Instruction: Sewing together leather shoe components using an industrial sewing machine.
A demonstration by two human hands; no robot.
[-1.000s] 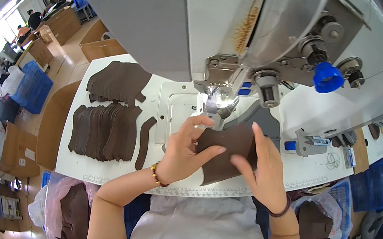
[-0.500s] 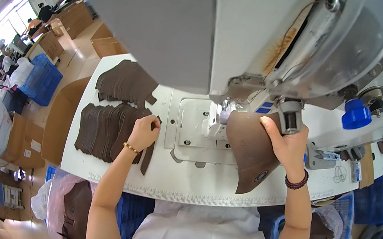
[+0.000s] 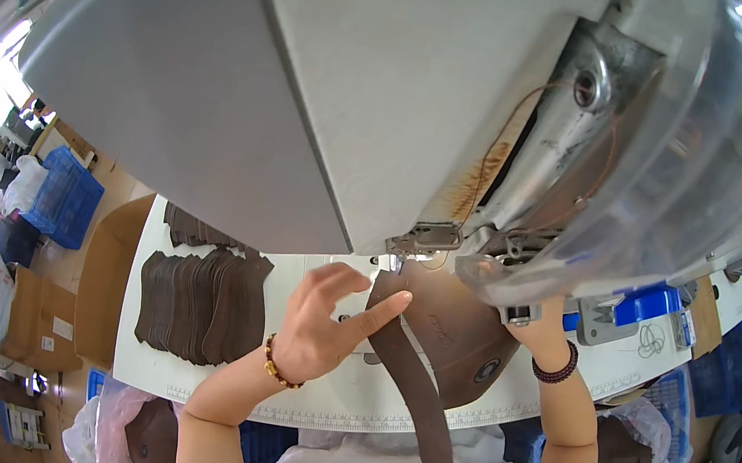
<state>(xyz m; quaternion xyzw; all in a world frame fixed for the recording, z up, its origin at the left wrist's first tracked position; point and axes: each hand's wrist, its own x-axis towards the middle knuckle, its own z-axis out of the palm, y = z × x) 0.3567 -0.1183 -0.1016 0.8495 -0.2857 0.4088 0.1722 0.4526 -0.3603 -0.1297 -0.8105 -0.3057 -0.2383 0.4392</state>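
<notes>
My left hand (image 3: 326, 322) has its fingers apart. Its thumb rests on a long brown leather-like strip (image 3: 418, 391), near the strip's upper end. That strip overlaps the left edge of a larger brown panel (image 3: 452, 333) with a round dark eyelet, lying beneath the head of a sewing machine (image 3: 429, 239). My right hand (image 3: 542, 334) is at the panel's right edge; machine parts cover its fingers, so its grip is hidden. To the left on the white table, a row of brown strips (image 3: 201, 306) is stacked, with another stack (image 3: 190, 226) behind it, partly covered by the machine.
The machine's large grey arm (image 3: 199, 85) and clear cover (image 3: 673, 184) hang over the work. The white table (image 3: 284, 399) has a ruled front edge. Cartons (image 3: 41, 324) and blue crates (image 3: 63, 195) stand at the left. Plastic-lined bins with brown pieces flank my lap.
My left hand has moved right from the strip stack to the machine, bringing a strip onto the panel. The view has shifted, and the machine now hides more of my right hand.
</notes>
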